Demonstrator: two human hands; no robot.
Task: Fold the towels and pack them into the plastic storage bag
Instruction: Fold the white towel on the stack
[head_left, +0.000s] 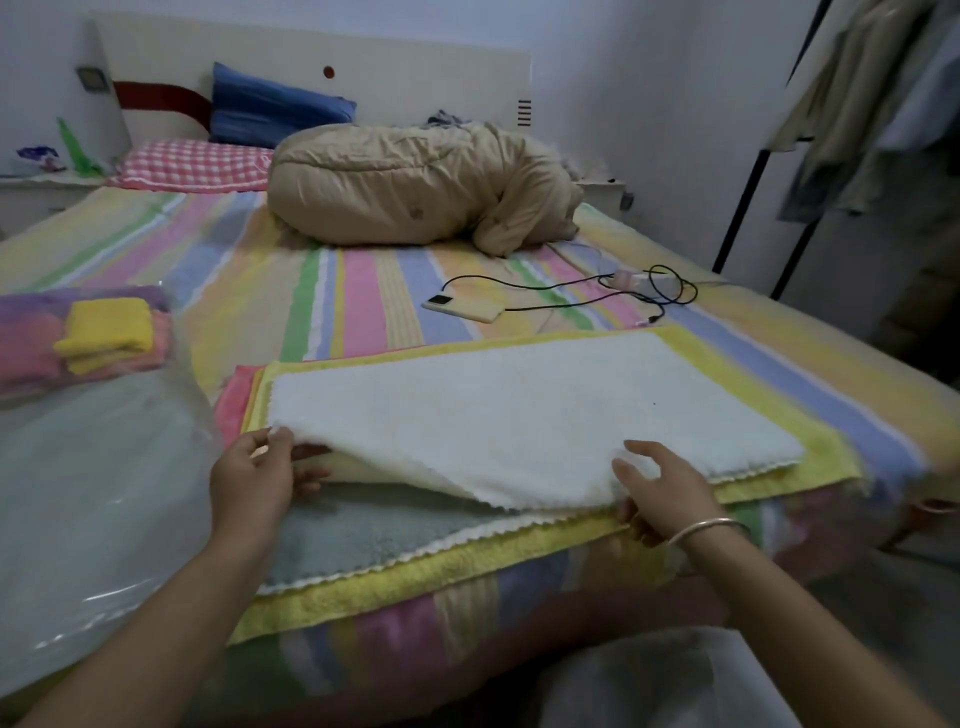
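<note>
A white towel (519, 415) lies folded over on itself on top of a yellow towel (779, 457) at the bed's near edge. A pink towel (231, 400) peeks out at the left under the yellow one. My left hand (254, 473) pinches the white towel's near-left corner and lifts it. My right hand (660, 483) grips the folded edge of the white towel, thumb on top, fingers beneath. The clear plastic storage bag (88, 493) lies at the left, with folded yellow (106, 332) and pink towels inside its far end.
On the striped bed sheet (322, 291) lie a phone (462, 309) and black cables (649, 291). A rolled beige quilt (415, 192) and pillows sit toward the headboard. Clothes hang on a rack (857, 119) at the right. The floor is beyond the bed's right edge.
</note>
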